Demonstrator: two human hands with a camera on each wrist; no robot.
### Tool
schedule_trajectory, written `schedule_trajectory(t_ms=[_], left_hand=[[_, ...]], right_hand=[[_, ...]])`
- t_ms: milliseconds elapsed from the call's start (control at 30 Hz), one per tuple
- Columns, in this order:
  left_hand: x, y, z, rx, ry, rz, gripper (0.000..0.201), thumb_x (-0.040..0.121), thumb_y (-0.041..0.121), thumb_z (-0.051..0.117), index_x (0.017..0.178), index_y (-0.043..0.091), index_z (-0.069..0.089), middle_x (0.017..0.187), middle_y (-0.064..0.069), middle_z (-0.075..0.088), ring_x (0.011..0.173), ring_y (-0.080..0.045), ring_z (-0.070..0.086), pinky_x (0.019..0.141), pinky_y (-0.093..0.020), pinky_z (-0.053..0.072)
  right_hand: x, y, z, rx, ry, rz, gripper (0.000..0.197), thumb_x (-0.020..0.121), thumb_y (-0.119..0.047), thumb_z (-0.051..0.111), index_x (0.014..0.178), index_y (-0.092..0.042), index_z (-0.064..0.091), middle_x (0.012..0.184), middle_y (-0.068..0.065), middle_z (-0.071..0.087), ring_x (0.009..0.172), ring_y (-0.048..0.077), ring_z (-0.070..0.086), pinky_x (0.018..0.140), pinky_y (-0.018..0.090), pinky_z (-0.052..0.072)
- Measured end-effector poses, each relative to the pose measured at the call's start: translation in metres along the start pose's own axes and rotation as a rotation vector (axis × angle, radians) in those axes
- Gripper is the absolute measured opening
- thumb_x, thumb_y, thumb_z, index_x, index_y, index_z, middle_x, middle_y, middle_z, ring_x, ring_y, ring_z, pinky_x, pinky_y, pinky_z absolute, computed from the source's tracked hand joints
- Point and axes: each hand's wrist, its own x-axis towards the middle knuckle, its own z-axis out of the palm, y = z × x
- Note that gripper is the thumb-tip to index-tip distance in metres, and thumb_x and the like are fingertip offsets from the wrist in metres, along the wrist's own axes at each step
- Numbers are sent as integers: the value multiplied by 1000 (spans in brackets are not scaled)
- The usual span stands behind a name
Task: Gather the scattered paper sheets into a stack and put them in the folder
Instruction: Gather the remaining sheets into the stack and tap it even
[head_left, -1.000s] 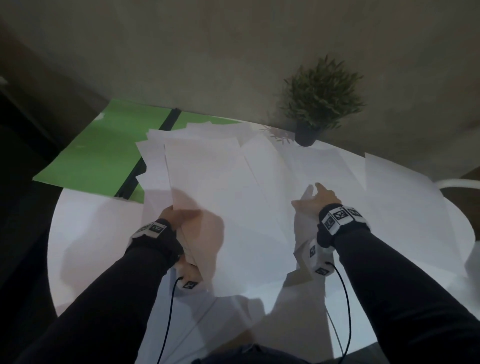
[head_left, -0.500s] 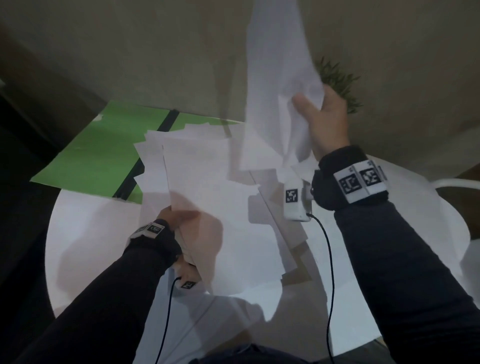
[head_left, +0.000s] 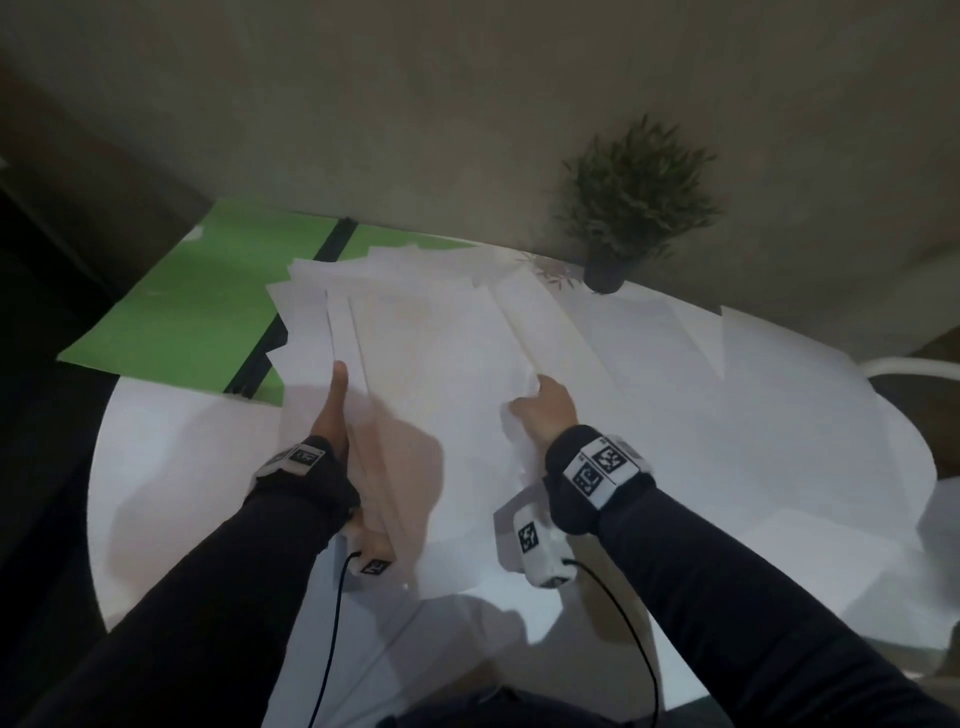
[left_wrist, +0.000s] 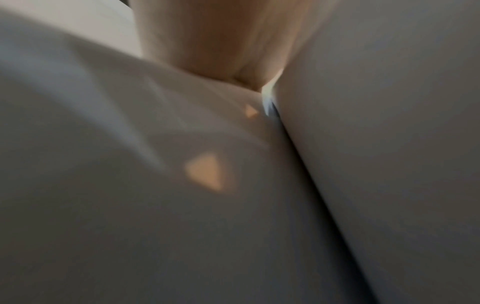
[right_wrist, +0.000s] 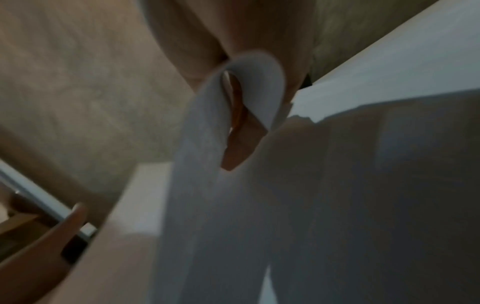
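Note:
A loose stack of white paper sheets (head_left: 431, 358) is held tilted above the round white table (head_left: 171, 467). My left hand (head_left: 337, 415) grips the stack's left edge, thumb on top and fingers hidden beneath. My right hand (head_left: 545, 410) pinches the right edge of the top sheet, which curls around its fingers (right_wrist: 239, 127) in the right wrist view. In the left wrist view only my thumb (left_wrist: 207, 41) and blurred paper (left_wrist: 376, 144) show. An open green folder (head_left: 208, 312) lies at the table's far left, partly under the sheets. More sheets (head_left: 779, 395) lie spread to the right.
A small potted plant (head_left: 634, 208) stands at the table's far edge against the wall. A white chair rail (head_left: 914, 366) shows at the right. Cables run from both wrist cameras along my dark sleeves.
My right hand, which had lifted a sheet high near the plant, has come down and laid it onto the stack. My left thumb now lies straight along the stack's left edge.

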Motion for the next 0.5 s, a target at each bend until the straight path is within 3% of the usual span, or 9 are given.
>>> schedule_trajectory(t_ms=[33,100,133,200,267,333,433,500], left_hand=[[0,1,0,15,-24,0,99,68,86,43,128,8,51,129,-17,55,118,-33,51,100,-46,40],[-5,2,2,68,-35,35,65,75,56,66,116,6,55,106,-19,62,98,-33,58,83,-40,47],[-3,1,1,112,3,58,60,74,36,73,119,1,55,107,-20,63,96,-33,59,83,-39,48],[-3,1,2,182,45,102,53,78,10,72,124,-7,52,115,-22,61,99,-32,58,90,-39,46],[-3,0,1,206,35,90,48,80,4,69,123,-8,52,116,-23,61,99,-33,58,92,-42,47],[-1,0,-1,213,32,74,49,79,4,71,123,-7,53,119,-25,61,104,-38,60,96,-48,47],[2,0,-1,208,19,86,49,79,3,70,124,-5,54,119,-25,61,109,-41,58,98,-52,45],[4,-1,-1,194,16,85,48,79,3,70,123,-4,54,120,-25,61,108,-40,59,98,-52,45]], right_hand=[[-3,0,3,0,-15,5,38,86,-8,55,124,-4,52,116,9,56,116,31,54,81,24,39],[-4,1,6,-49,-75,6,51,89,-19,58,135,-5,43,134,10,49,129,28,45,91,24,38],[-2,1,4,-84,-93,0,59,89,-31,60,138,-5,41,140,11,46,132,28,42,98,27,37],[10,-1,-6,-136,-11,-13,63,87,-51,56,133,-9,50,139,11,50,128,30,46,102,31,36],[22,-3,-24,-224,162,-1,54,85,-53,54,124,-16,56,131,13,53,121,33,49,99,35,38],[32,-3,-42,-406,235,68,57,85,-49,53,130,-14,48,135,14,45,123,35,43,101,39,35],[45,12,-65,-557,110,166,86,81,-57,56,145,-10,22,148,15,30,133,37,34,109,42,31],[50,22,-69,-529,24,208,104,75,-65,60,150,-16,7,153,13,24,137,37,30,111,44,31]])
